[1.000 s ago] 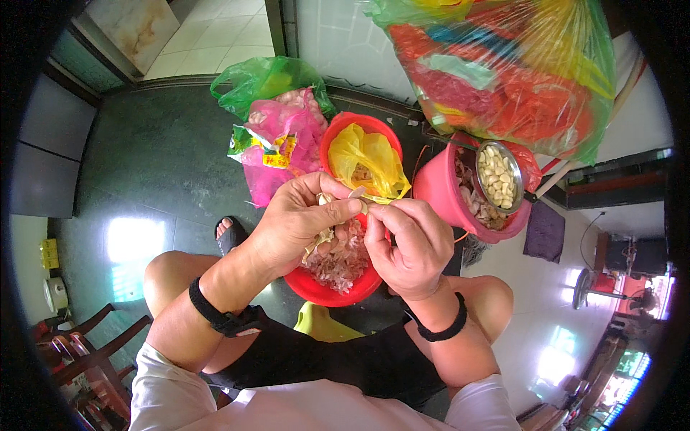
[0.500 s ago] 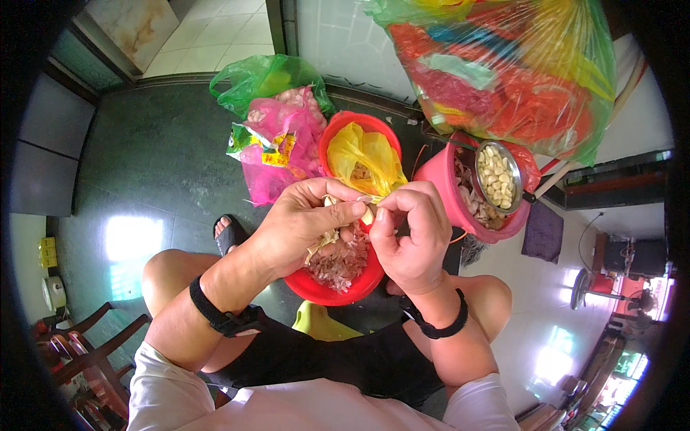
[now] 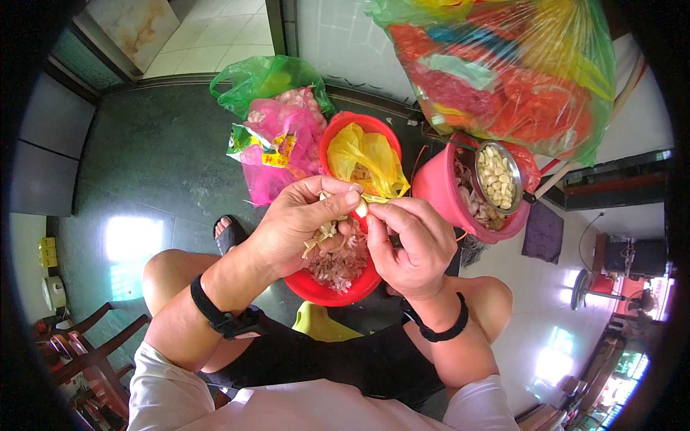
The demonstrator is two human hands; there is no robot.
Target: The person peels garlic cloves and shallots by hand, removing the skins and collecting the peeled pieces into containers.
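Above a red basin (image 3: 327, 296) of papery garlic skins (image 3: 343, 267), my two hands meet at the fingertips. My left hand (image 3: 302, 221) is closed around part of a garlic bulb, whose dry, frayed stem and skin (image 3: 321, 238) hang below the fingers. Between the fingertips of both hands shows a pale garlic clove (image 3: 361, 209), partly bared. My right hand (image 3: 415, 248) pinches at it with thumb and forefinger. Most of the bulb is hidden behind my left fingers.
Beyond my hands stands a red bucket (image 3: 352, 118) lined with a yellow bag (image 3: 359, 154). A pink net bag of garlic (image 3: 277, 154) lies left of it. To the right, a metal strainer of peeled cloves (image 3: 497, 179) rests on a pink bucket (image 3: 440, 179). A stuffed plastic bag (image 3: 503, 86) hangs above.
My right hand has turned, its fingers now lying lower and flatter toward the clove. The clove shows more white between the fingertips. My left hand has barely moved.
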